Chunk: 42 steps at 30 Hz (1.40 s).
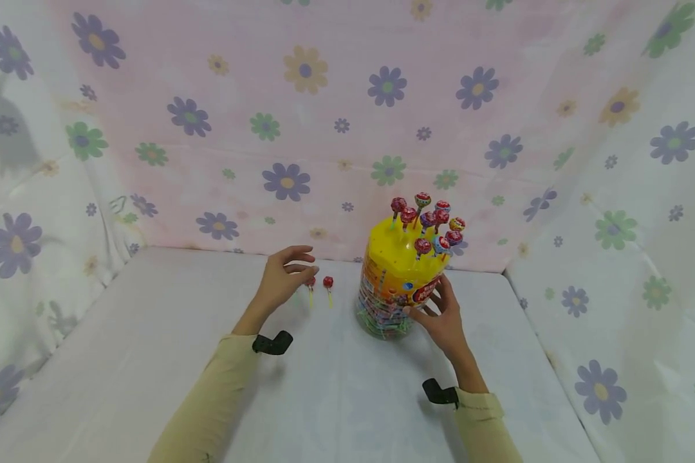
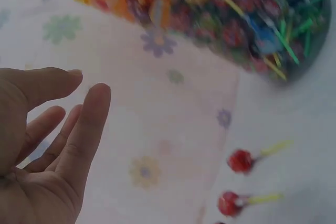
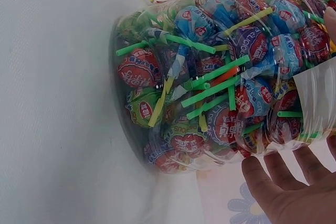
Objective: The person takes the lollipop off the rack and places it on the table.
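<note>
A clear jar of wrapped lollipops (image 1: 385,308) stands on the table, with a yellow lid (image 1: 396,257) from which several lollipops (image 1: 423,246) stick up. My right hand (image 1: 444,318) holds the jar's right side, thumb at the front and fingers round the far side; the right wrist view shows those fingers (image 3: 281,179) along its wall. Left of the jar, my left hand (image 1: 284,276) hovers with fingers loosely bent and nothing between them. Beside it, two red lollipops (image 2: 240,161) with yellow sticks lie on the table. A red bit at the left wrist view's bottom edge is cut off.
A white cloth covers the table (image 1: 150,360). Flower-patterned curtains (image 1: 336,96) hang behind it and on both sides. Each wrist wears a black camera mount (image 1: 273,343).
</note>
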Available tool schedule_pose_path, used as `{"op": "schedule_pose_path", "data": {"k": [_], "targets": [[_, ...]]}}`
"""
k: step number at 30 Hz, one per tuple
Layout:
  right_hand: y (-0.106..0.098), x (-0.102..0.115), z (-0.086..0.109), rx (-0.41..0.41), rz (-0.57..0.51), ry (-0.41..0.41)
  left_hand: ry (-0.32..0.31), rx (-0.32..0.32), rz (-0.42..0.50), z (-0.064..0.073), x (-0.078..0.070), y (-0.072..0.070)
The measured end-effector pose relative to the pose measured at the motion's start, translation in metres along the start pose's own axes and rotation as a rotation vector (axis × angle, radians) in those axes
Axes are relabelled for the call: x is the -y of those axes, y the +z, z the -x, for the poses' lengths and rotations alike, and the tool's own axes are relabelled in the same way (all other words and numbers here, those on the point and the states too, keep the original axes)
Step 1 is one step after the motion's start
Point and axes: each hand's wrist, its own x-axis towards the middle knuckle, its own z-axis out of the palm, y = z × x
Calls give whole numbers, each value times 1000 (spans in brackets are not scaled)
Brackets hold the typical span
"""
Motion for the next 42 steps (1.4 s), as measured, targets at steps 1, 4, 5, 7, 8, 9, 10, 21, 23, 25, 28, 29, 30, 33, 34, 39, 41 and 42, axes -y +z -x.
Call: {"op": "schedule_pose_path", "data": {"k": [1,4,5,7,8,9,10,21,23,25,28,29,30,33,34,39,41,42], "targets": [[0,0,0,0,-2,0,13,15,-4,1,-6,4],[1,0,1,0,-6,3,55,54,-12,1,-23,14],[1,0,1,-1,-5,7,71,66,-14,1,-29,18],[1,0,1,-1,-4,11,102,85,-7,-1,-39,26],[1,-1,0,0,-3,13,115,95,-2,-3,-45,30],[1,-1,0,-1,-1,15,131,107,1,-5,-50,34],[1,-1,-1,-1,2,17,145,117,4,-8,-56,38],[1,0,-2,2,2,17,285,54,47,-39,-97,83],[1,-4,-4,1,-7,16,303,36,72,-43,-100,90],[0,-13,-6,-3,-14,13,319,16,93,-47,-101,97],[-1,-25,-9,-16,-10,8,334,11,154,-51,-103,106],[-1,-30,-11,-22,-7,8,335,13,173,-52,-103,109],[-1,-32,-11,-27,-4,3,337,15,186,-54,-103,112],[-1,-35,-12,-39,6,-7,353,12,204,-56,-104,119],[-1,-36,-12,-41,10,-10,363,4,198,-56,-104,120],[0,-36,-12,-41,34,-7,424,-43,140,-56,-102,123],[0,-37,-12,-42,38,-6,449,-52,121,-57,-100,124],[0,-37,-12,-43,38,-8,461,-56,115,-58,-99,124]]}}
